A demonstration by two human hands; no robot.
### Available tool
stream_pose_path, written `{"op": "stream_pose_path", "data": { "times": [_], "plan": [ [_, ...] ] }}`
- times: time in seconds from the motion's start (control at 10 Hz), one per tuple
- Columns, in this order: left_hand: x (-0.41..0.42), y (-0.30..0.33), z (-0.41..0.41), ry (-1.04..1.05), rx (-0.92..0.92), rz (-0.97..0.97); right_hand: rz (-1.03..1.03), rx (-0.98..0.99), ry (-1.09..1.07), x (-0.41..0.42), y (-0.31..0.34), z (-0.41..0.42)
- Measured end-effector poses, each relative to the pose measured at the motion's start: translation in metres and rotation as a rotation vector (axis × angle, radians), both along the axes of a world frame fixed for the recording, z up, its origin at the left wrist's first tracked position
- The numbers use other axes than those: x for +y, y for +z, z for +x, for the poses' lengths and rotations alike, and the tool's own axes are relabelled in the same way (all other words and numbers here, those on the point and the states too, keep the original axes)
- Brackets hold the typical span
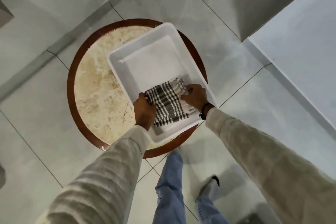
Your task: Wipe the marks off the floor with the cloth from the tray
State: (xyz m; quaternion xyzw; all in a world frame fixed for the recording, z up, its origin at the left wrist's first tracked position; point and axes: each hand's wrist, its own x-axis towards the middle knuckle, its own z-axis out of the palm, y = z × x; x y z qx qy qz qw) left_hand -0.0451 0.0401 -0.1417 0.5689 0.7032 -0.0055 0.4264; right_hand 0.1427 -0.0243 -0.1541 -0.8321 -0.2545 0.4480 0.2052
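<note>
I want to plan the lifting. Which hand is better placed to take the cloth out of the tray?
Probably the right hand: its fingers already pinch the folded cloth. The left hand only touches its edge at the tray wall.

A round bench [94, 85] with a brown wooden rim and cream stone top stands on shiny pale grey floor tiles [236, 71].

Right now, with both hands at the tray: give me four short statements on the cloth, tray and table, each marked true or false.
1. The checked cloth lies inside the white tray. True.
2. The tray sits on the floor. False: it rests on the round table.
3. Both the left hand and the right hand touch the cloth. True.
4. The cloth fills the whole tray. False: it covers only the near end.
</note>
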Motion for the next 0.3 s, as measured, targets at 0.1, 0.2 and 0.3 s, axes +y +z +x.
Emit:
{"op": "stream_pose_path", "data": {
  "times": [0.1,0.2,0.3],
  "plan": [
    [-0.007,0.006,-0.007,-0.114,0.055,0.092,-0.006,-0.046,0.001,-0.004,0.008,-0.003],
    [-0.002,0.044,0.017,-0.349,0.081,0.228,0.074,-0.1,-0.109,-0.015,0.053,0.03],
    [0.001,0.107,0.071,-0.708,0.013,0.424,0.199,-0.124,-0.295,-0.042,0.127,0.084]
  ]
}}
